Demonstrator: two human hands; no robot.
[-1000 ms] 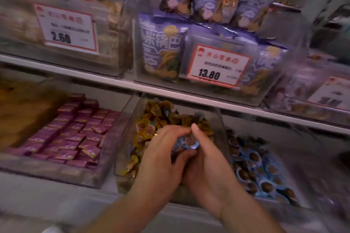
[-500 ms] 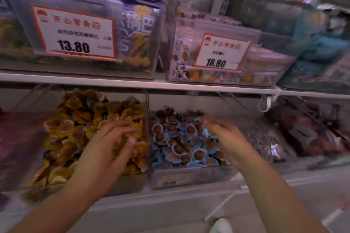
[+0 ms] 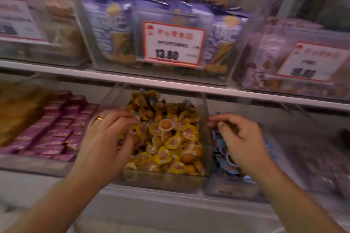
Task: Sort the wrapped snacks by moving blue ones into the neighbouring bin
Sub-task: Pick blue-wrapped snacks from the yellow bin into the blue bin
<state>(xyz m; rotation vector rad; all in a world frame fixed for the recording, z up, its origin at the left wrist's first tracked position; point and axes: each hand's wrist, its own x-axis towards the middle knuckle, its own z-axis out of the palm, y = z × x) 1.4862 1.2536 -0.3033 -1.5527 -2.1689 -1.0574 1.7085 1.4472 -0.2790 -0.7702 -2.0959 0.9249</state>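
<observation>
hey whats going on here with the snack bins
A person is sorting wrapped snacks on a shop shelf. Their left hand reaches into the bin of yellow-wrapped snacks, fingers spread over the pile. Their right hand is over the neighbouring bin of blue-wrapped snacks, fingers curled. The picture is too blurred to tell whether either hand holds a snack. A bin of purple packets sits further left.
</observation>
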